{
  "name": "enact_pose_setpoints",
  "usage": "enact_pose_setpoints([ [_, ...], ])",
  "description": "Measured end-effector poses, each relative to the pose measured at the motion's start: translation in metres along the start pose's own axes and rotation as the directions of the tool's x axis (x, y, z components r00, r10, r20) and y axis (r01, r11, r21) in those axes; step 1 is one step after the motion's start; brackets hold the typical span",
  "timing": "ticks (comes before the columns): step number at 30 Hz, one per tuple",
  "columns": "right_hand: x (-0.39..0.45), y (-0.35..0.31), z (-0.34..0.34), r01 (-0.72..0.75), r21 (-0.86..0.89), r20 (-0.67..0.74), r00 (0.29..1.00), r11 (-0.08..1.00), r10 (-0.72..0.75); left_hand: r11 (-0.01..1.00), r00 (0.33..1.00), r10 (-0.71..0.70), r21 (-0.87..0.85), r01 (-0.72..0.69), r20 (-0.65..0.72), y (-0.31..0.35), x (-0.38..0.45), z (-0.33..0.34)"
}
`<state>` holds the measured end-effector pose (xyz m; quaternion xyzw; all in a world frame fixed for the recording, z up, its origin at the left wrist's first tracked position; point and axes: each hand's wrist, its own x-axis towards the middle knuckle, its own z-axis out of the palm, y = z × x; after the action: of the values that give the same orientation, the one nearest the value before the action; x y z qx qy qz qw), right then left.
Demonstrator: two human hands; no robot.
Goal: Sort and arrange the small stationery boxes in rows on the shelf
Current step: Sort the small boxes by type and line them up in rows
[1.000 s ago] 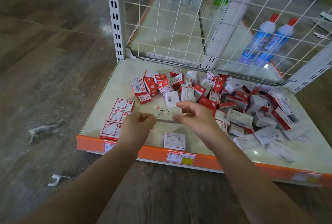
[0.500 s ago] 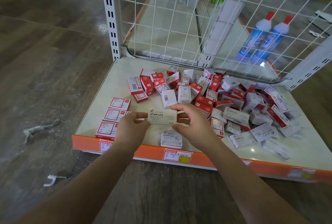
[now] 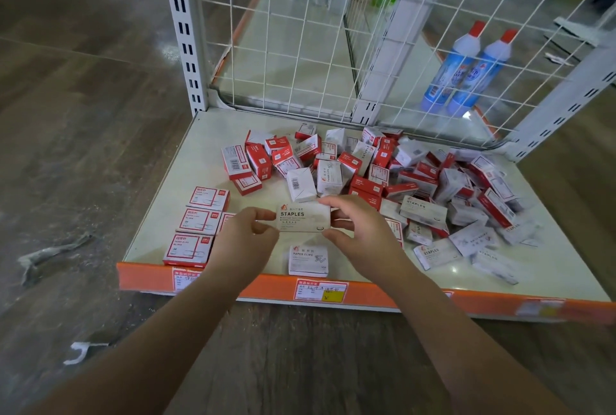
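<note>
left hand (image 3: 243, 241) + right hand (image 3: 358, 234) | fingers pinch staples box (image 3: 303, 217) | above shelf (image 3: 160, 224)

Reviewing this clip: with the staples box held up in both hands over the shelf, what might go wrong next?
1. The white STAPLES box, pinched by the left hand and right hand, might get set by the white PAPER CLIPS box below it, mixing two look-alike products.
2. A forearm sweeping left could nudge the red boxes already lined up at the shelf's front left.
3. Reaching back may topple the loose pile.
</note>
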<state>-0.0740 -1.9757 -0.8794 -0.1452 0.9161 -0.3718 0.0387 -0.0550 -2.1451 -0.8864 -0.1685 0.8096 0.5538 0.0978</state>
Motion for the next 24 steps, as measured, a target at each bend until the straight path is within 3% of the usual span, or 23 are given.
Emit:
enact_pose_setpoints([
  [6,-0.001,0.007,-0.004,-0.086,0.012,-0.016,0.996,0.996,0.087,0.977,0.995,0.078,0.195,-0.09,0.066,0.006,0.015,-0.003],
  [11,-0.008,0.008,-0.015,-0.218,0.037,-0.012,0.976,0.975,0.219,0.947,0.992,0.045,0.311,-0.079,0.117,0.014,0.025,-0.004],
  [17,-0.037,0.031,-0.047,-0.313,0.031,-0.064,0.947,0.949,0.314,0.83,0.981,0.116,0.527,-0.182,0.156,0.034,0.019,0.018],
  [24,-0.068,0.086,-0.098,-0.314,-0.055,-0.059,0.949,0.948,0.311,0.793,0.96,0.217,0.541,-0.279,0.177,0.051,0.005,0.081],
])
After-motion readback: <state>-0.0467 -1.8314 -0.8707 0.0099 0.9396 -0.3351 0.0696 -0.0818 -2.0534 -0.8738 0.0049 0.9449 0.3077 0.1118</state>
